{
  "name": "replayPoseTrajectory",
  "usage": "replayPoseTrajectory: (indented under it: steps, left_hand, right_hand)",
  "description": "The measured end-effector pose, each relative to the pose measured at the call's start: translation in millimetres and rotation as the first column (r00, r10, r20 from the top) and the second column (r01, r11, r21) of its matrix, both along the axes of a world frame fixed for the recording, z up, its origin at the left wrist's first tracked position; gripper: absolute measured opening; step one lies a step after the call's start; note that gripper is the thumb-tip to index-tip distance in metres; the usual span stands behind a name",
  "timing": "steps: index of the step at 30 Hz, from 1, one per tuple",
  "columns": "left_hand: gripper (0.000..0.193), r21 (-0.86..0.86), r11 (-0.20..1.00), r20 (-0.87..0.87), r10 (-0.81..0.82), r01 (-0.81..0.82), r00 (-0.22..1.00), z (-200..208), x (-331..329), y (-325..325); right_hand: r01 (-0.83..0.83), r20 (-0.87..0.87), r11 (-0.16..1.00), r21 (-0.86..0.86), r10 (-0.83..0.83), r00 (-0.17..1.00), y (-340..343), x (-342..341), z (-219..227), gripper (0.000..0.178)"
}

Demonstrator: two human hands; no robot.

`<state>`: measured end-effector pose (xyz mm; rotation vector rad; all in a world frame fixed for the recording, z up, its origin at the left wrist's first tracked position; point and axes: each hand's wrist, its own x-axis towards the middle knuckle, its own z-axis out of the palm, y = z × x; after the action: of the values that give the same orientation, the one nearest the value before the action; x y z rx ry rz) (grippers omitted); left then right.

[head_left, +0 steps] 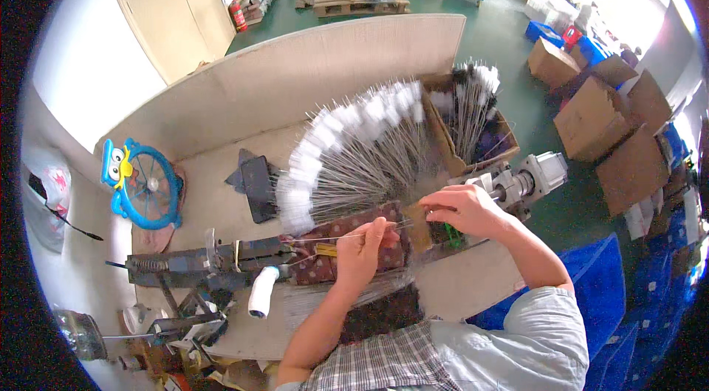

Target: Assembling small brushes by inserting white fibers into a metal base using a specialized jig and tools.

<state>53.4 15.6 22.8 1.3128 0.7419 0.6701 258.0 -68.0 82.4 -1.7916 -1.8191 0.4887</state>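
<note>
My left hand [360, 252] is closed in a pinch around thin wire. One strand runs left from it toward a black bench fixture [258, 254], and short ends stick out to its right. Beneath it lies a dark red spotted cloth [321, 267] with a yellow strip [325, 249] on it. My right hand [467, 208] is bent with its fingers drawn together beside a metal motor unit [521, 183]; what they hold, if anything, is too small to make out. Beyond both hands, many thin wire brushes with white bristle heads [325, 129] fan across the bench.
A cardboard box [450, 143] of more brushes stands at the back right. A black phone [258, 188], a blue round fan [148, 184] and a white roll [262, 293] are on the left. A low panel [295, 59] edges the bench; blue bins [591, 280] stand right.
</note>
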Motion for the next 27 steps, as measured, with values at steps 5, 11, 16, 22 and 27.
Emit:
replayPoseTrajectory:
  steps: [5,11,16,22,27]
  left_hand:
    - [0.033,0.081,0.996,-0.063,0.034,-0.029,0.997,7.7,-7.4,-8.3]
    - [0.027,0.082,0.987,-0.034,0.139,-0.136,0.99,-0.9,-21.8,-12.4]
    - [0.021,0.178,0.968,-0.138,0.202,-0.176,0.97,15.1,-45.4,-17.8]
    - [0.021,-0.016,0.939,-0.338,0.317,-0.342,0.886,-3.1,-112.3,-26.2]
    - [0.029,-0.248,0.754,-0.122,0.599,-0.609,0.791,-16.7,-145.0,-33.4]
  right_hand:
    - [-0.153,0.32,0.956,0.248,0.068,0.945,-10.7,-5.9,-26.7,0.024]
    - [-0.309,0.374,0.893,0.327,0.178,0.91,12.1,-8.6,-34.9,0.023]
    - [-0.44,0.026,0.812,0.384,0.466,0.884,56.7,-46.9,-24.2,0.013]
    - [-0.398,-0.055,0.824,0.402,0.456,0.889,92.2,-119.5,-44.9,0.011]
    - [-0.291,0.046,0.847,0.445,0.303,0.952,106.0,-151.9,-52.4,0.006]
